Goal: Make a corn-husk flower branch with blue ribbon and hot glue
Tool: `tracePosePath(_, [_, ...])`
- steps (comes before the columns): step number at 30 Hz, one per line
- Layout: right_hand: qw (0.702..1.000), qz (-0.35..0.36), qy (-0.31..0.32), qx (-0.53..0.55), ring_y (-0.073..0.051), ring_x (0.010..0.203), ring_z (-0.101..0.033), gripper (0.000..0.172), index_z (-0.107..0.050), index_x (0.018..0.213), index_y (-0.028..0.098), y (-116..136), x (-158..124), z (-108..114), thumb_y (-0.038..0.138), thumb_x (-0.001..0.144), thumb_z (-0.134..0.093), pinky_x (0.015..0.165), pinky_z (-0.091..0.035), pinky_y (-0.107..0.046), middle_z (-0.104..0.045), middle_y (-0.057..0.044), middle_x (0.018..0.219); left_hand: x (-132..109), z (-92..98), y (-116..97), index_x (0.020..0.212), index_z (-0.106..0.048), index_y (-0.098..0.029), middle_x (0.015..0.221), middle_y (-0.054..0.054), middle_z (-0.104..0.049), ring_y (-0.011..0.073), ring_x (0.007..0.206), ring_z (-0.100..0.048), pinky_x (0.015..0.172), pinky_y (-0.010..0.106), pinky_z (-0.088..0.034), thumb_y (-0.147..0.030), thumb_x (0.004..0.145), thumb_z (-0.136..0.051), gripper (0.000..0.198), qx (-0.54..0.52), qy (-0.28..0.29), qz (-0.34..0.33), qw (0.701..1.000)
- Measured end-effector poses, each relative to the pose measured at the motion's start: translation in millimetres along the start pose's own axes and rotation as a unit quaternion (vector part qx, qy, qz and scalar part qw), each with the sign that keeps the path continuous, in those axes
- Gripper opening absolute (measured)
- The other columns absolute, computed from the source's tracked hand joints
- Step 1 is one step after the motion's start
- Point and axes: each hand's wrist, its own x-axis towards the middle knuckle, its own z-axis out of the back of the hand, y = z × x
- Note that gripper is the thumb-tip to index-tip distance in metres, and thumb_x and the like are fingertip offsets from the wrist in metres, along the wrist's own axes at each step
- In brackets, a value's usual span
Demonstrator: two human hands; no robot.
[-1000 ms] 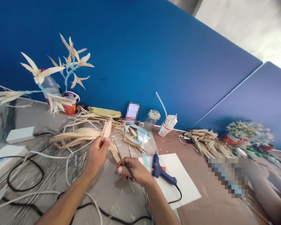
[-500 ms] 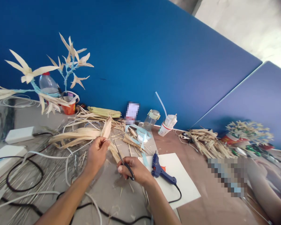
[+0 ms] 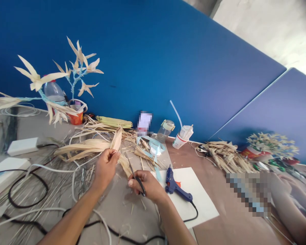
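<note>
Between the thumb and fingers of my left hand [image 3: 107, 167] is pinched a dry corn husk [image 3: 116, 137], its pointed end standing upward and its lower part hanging toward the right. My right hand [image 3: 143, 185] is closed around the black handles of a pair of scissors [image 3: 140, 182]. Their blades point up and left, beside the husk's lower part; whether they touch it I cannot tell. Behind my left hand lie more long dried husks [image 3: 84, 146]. A blue glue gun [image 3: 177, 185] rests on a white sheet [image 3: 201, 207] right of my right hand.
White and black cables [image 3: 38, 200] and thin stalks cover the left side. Husk flowers on blue stems [image 3: 75, 80] stand in a red cup [image 3: 75, 117]. Along the back are a corn cob [image 3: 114, 121], a jar [image 3: 165, 130] and a paper cup [image 3: 180, 140]. Another person's arms [image 3: 288, 200] are at right.
The husk flower branch at the left has shifted slightly to the right in view. My hands, the corn husk and the scissors stay almost where they were.
</note>
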Motion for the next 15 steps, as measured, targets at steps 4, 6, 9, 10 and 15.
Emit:
tracePosePath(4, [1.0,0.007,-0.005,-0.007,-0.007,0.042,-0.037,0.035,-0.058,0.068,0.017,0.8,0.4,-1.0,0.047,0.059,-0.073,0.043,-0.024,-0.021,-0.047,0.006,0.046,-0.3,-0.1,-0.9,0.074,-0.056,-0.019,0.058,-0.004,-0.052,0.0136,0.055,-0.048,0.053,0.024,-0.037,-0.042,0.074,-0.056,0.023,0.004,0.0,0.002,1.0])
tracePosePath(6, [1.0,0.012,-0.006,-0.018,-0.007,0.041,-0.035,0.035,-0.058,0.067,0.017,2.0,0.0,-1.5,0.047,0.059,-0.074,0.043,-0.024,-0.021,-0.045,0.007,0.045,-0.4,0.0,-1.6,0.074,-0.056,-0.019,0.058,-0.004,-0.052,0.0134,0.055,-0.047,0.053,0.024,-0.037,-0.042,0.074,-0.056,0.024,0.005,0.0,0.004,1.0])
tracePosePath(9, [1.0,0.01,-0.011,-0.027,-0.007,0.041,-0.034,0.035,-0.057,0.065,0.017,4.0,-1.3,-2.4,0.047,0.059,-0.074,0.043,-0.024,-0.021,-0.043,0.007,0.045,-0.4,-0.1,-2.2,0.073,-0.056,-0.019,0.056,-0.004,-0.05,0.0128,0.053,-0.045,0.052,0.024,-0.036,-0.042,0.074,-0.056,0.023,-0.001,-0.001,0.005,1.0])
tracePosePath(10, [0.999,0.009,-0.013,-0.031,-0.007,0.041,-0.034,0.035,-0.056,0.065,0.017,4.4,-1.8,-2.7,0.047,0.059,-0.074,0.043,-0.024,-0.021,-0.043,0.007,0.045,-0.4,-0.2,-2.1,0.073,-0.055,-0.019,0.056,-0.005,-0.05,0.0126,0.053,-0.045,0.051,0.023,-0.036,-0.042,0.074,-0.057,0.023,-0.004,-0.001,0.004,1.0])
tracePosePath(15, [0.995,0.02,-0.015,-0.093,-0.008,0.042,-0.035,0.032,-0.056,0.063,0.017,0.3,-2.2,-0.7,0.047,0.065,-0.07,0.044,-0.025,-0.022,-0.042,0.006,0.045,0.0,-0.8,-2.7,0.073,-0.056,-0.019,0.057,-0.004,-0.051,0.0126,0.053,-0.046,0.051,0.023,-0.036,-0.041,0.072,-0.059,0.023,-0.021,0.003,0.012,1.0])
